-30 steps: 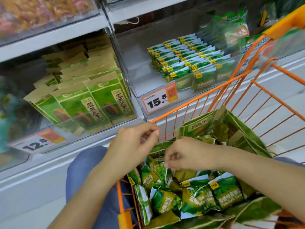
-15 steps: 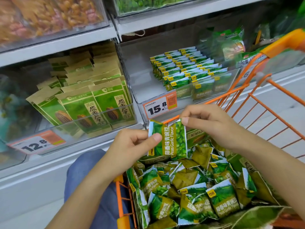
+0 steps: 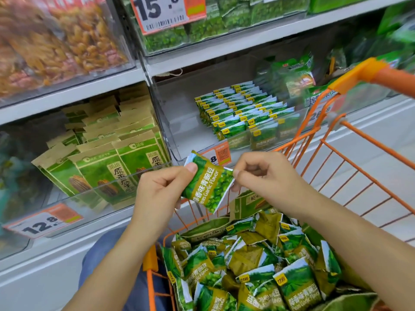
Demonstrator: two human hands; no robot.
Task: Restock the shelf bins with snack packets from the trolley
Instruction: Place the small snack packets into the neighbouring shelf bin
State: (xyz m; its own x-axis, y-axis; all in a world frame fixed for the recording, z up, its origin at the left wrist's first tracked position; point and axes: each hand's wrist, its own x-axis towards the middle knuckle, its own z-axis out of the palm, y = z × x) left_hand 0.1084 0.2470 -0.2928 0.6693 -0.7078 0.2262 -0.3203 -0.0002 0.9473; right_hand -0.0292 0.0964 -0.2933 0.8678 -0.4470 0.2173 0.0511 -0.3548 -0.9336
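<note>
Left hand [image 3: 157, 189] and right hand [image 3: 267, 176] each pinched an edge of the small green foil pea packet [image 3: 207, 184]. Likely light, crinkly, slippery; grip at sealed edges, w/o crushing contents.

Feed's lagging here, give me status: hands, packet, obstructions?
Left hand and right hand pinch one pea packet above trolley. Target bin open, nothing blocking.

The held packet [image 3: 207, 185] reads "Peas Garlic Flavor" beside Chinese characters; a trolley packet [image 3: 299, 292] bears the same words; the top orange price tag [image 3: 167, 12] shows "15."; the lower-left tag [image 3: 41, 223] shows "12.8"; the tag [image 3: 216, 154] behind the held packet shows an "8".
</note>
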